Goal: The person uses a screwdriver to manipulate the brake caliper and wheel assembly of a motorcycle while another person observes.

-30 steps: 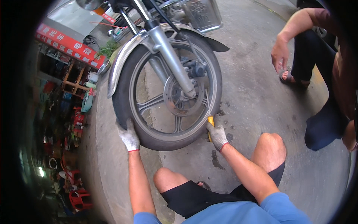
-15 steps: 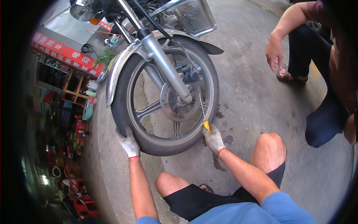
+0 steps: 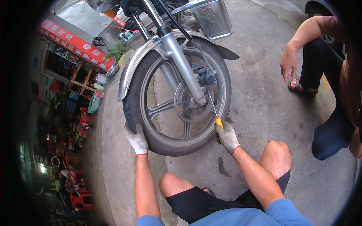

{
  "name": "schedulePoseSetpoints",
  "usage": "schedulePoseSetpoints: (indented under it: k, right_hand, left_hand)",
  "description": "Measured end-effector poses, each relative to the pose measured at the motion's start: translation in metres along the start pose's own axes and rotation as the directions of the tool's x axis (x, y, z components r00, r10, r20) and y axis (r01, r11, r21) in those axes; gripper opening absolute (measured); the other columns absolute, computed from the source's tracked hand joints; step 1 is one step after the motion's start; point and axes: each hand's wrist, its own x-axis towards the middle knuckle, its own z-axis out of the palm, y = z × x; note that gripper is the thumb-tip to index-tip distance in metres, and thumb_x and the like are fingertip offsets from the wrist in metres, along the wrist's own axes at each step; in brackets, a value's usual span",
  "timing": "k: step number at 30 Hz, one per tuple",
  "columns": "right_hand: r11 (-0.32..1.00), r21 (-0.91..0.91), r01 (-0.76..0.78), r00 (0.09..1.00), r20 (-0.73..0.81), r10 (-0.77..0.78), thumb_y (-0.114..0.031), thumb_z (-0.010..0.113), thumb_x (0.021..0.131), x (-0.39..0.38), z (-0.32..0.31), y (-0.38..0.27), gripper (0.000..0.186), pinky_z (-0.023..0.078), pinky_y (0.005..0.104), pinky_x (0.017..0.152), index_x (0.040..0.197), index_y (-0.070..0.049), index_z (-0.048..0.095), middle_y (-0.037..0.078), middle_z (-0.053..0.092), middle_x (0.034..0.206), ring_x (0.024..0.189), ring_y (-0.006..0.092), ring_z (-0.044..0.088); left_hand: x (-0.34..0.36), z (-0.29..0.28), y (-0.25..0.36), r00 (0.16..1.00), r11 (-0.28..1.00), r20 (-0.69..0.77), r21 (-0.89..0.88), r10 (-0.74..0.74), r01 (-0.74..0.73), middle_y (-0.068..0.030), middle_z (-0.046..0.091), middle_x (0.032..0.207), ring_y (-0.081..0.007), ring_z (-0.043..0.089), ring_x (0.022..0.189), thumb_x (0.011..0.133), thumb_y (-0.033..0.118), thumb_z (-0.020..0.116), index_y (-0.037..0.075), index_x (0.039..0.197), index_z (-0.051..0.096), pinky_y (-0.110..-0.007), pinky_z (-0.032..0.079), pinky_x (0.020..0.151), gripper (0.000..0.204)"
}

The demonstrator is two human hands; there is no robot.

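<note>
While the grey-gloved left hand [image 3: 138, 142] clasps the black rubber tyre [image 3: 177, 151] at lower left, the grey-gloved right hand [image 3: 227, 138] grips a yellow-handled steel screwdriver [image 3: 219, 122], shaft slanting up-left beside the round silver brake disc [image 3: 182, 108].

From here: yellow screwdriver handle [image 3: 219, 123], grey-smudged white gloves [image 3: 138, 144] edged red, black tyre [image 3: 172, 150], silver fork [image 3: 184, 68], white-lettered red banner [image 3: 71, 43].

To my left, a long red banner [image 3: 75, 45] carries pale characters; ahead, raised characters mark the silvery panel [image 3: 213, 19] on the motorcycle [image 3: 183, 67].
</note>
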Motion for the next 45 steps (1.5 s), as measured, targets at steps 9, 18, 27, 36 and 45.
schedulePoseSetpoints:
  k: [9, 18, 27, 36, 45]
  right_hand:
    - [0.983, -0.027, -0.180, 0.976, 0.116, 0.182, -0.030, 0.061, 0.089, 0.017, -0.019, -0.032, 0.039, 0.050, 0.0341, 0.067, 0.111, 0.002, 0.061, 0.015, 0.066, 0.083, 0.075, 0.0215, 0.065]
    - [0.968, -0.114, -0.221, 0.931, 0.269, 0.245, -0.027, 0.056, 0.092, 0.031, -0.059, -0.084, 0.031, 0.041, 0.0259, 0.042, 0.109, -0.001, 0.061, 0.002, 0.057, 0.067, 0.049, 0.0092, 0.052]
    - [0.968, -0.163, -0.192, 0.920, 0.314, 0.235, -0.029, 0.058, 0.092, 0.043, -0.073, -0.101, 0.033, 0.041, 0.0265, 0.044, 0.105, 0.001, 0.064, 0.002, 0.058, 0.066, 0.049, 0.0107, 0.052]
    - [0.960, -0.250, -0.131, 0.955, 0.228, 0.189, -0.030, 0.058, 0.091, 0.036, -0.050, -0.088, 0.036, 0.046, 0.0315, 0.050, 0.106, 0.002, 0.062, 0.010, 0.063, 0.070, 0.055, 0.0160, 0.059]
    - [0.969, -0.237, 0.063, 0.998, 0.043, -0.055, -0.028, 0.060, 0.087, 0.037, -0.023, -0.032, 0.035, 0.049, 0.0435, 0.079, 0.108, 0.000, 0.062, 0.026, 0.065, 0.098, 0.096, 0.0404, 0.063]
  left_hand:
    - [-0.001, 0.001, 0.002, 1.000, 1.000, -0.020, 0.008, -0.011, 0.011, -0.0244, 0.057, 0.124, -0.0338, 0.055, 0.115, 0.088, 0.026, 0.065, -0.003, 0.134, 0.043, -0.039, 0.040, 0.099, 0.059]
    - [0.000, 0.001, 0.003, 0.999, 0.999, -0.034, 0.036, -0.023, 0.024, -0.0242, 0.058, 0.123, -0.0337, 0.056, 0.114, 0.087, 0.027, 0.065, -0.002, 0.134, 0.043, -0.039, 0.041, 0.098, 0.059]
    - [0.001, -0.001, -0.001, 0.999, 0.999, -0.021, 0.022, -0.029, 0.029, -0.0243, 0.058, 0.123, -0.0332, 0.056, 0.114, 0.087, 0.028, 0.064, -0.002, 0.135, 0.043, -0.039, 0.041, 0.099, 0.060]
    - [0.001, -0.002, -0.006, 0.999, 0.999, -0.016, 0.015, -0.037, 0.038, -0.0244, 0.056, 0.125, -0.0332, 0.054, 0.116, 0.088, 0.028, 0.064, -0.003, 0.135, 0.042, -0.039, 0.039, 0.100, 0.060]
    - [0.000, 0.000, -0.010, 1.000, 0.999, -0.005, -0.028, -0.030, 0.029, -0.0240, 0.055, 0.127, -0.0329, 0.053, 0.117, 0.088, 0.029, 0.064, -0.003, 0.136, 0.042, -0.038, 0.038, 0.101, 0.061]
